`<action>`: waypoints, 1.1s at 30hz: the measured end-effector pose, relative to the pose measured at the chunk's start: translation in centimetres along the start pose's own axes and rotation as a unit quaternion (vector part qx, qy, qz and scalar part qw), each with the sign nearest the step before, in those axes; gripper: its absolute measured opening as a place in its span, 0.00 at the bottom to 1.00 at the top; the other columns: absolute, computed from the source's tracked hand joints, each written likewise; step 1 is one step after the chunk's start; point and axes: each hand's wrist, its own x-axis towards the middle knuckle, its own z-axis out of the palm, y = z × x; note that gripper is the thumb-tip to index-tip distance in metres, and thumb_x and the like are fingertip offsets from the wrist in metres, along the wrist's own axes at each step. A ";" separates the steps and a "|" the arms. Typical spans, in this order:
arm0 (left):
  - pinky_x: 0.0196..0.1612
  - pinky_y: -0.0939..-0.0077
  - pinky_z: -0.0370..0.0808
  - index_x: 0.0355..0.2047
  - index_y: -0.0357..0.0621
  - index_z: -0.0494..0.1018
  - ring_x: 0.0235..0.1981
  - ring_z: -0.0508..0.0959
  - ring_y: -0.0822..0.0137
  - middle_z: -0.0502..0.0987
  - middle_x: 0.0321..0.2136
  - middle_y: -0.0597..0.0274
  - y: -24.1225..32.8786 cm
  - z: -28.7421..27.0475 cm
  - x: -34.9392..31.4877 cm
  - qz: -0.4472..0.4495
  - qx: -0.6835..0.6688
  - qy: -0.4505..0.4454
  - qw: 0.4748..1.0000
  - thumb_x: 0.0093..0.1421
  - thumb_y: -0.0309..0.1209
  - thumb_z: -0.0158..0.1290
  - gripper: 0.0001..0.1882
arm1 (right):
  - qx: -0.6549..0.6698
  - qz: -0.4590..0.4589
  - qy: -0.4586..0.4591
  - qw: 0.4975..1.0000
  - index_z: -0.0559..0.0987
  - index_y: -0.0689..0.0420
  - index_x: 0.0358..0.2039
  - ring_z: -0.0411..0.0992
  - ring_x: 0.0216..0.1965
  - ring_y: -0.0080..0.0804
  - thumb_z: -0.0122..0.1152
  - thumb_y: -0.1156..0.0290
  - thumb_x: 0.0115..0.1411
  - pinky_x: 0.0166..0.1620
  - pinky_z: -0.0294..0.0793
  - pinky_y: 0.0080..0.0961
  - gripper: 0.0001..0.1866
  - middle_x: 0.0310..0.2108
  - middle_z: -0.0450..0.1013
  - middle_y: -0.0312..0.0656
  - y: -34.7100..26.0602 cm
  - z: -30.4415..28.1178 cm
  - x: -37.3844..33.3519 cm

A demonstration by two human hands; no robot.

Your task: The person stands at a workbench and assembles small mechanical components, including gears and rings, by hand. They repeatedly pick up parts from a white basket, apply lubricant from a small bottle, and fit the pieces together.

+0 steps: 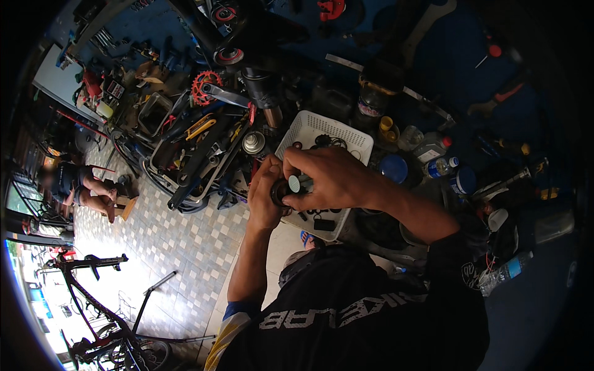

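My left hand [265,201] is closed around a dark ring-shaped part [278,190] in front of my chest. Against it, my right hand [334,176] grips a short cylindrical piece with a pale grey-green round end [294,183]; its far end is hidden by my fingers. The two hands nearly touch. Beneath them stands a white perforated basket [297,127] with several small dark parts and rings in it. A small black block [323,224] lies at its near end.
An aerosol can [253,143] stands left of the basket, near a red chainring [206,88] and crank. Bottles and a blue-lidded tub [393,168] crowd the right side. A bicycle frame [93,303] is at lower left; another person [77,185] sits at far left.
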 end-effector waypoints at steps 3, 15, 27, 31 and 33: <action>0.28 0.81 0.58 0.31 0.46 0.66 0.24 0.62 0.79 0.64 0.22 0.72 0.6 0.1 0.0 -0.026 -0.049 -0.002 0.998 0.67 0.38 0.38 0.13 | 0.005 -0.001 0.002 1.000 0.72 0.55 0.37 0.77 0.29 0.42 0.76 0.59 0.48 0.33 0.73 0.38 0.23 0.29 0.75 0.41 0.1 0.1 0.0; 0.37 0.78 0.60 0.34 0.40 0.67 0.32 0.62 0.75 0.63 0.30 0.67 -0.3 -0.1 -0.4 0.026 -0.002 0.006 1.000 0.68 0.35 0.36 0.14 | 0.030 0.048 0.023 0.998 0.70 0.59 0.38 0.77 0.32 0.42 0.74 0.61 0.48 0.36 0.74 0.36 0.25 0.32 0.74 0.46 0.2 1.2 -0.2; 0.27 0.75 0.69 0.36 0.38 0.64 0.25 0.70 0.70 0.67 0.25 0.62 -2.0 0.2 -0.6 0.204 0.056 0.097 0.972 0.67 0.32 0.48 0.10 | 0.398 0.163 0.036 0.902 0.72 0.58 0.46 0.69 0.30 0.16 0.64 0.64 0.61 0.33 0.70 0.20 0.18 0.35 0.71 0.36 2.5 4.6 -0.2; 0.30 0.73 0.71 0.38 0.36 0.65 0.26 0.72 0.60 0.68 0.28 0.58 -4.6 -1.1 0.2 0.043 -0.166 0.163 0.972 0.55 0.20 0.60 0.15 | 0.293 0.074 0.122 0.945 0.75 0.57 0.49 0.69 0.29 0.15 0.61 0.68 0.64 0.30 0.69 0.17 0.15 0.36 0.69 0.34 3.3 3.9 -1.1; 0.30 0.74 0.70 0.37 0.37 0.66 0.26 0.72 0.60 0.68 0.29 0.59 -5.7 -1.8 0.3 -0.017 -0.193 0.136 0.972 0.55 0.20 0.59 0.13 | 0.060 -0.089 0.230 0.967 0.78 0.53 0.53 0.71 0.28 0.19 0.66 0.74 0.58 0.29 0.74 0.19 0.21 0.38 0.69 0.34 4.5 3.5 -1.1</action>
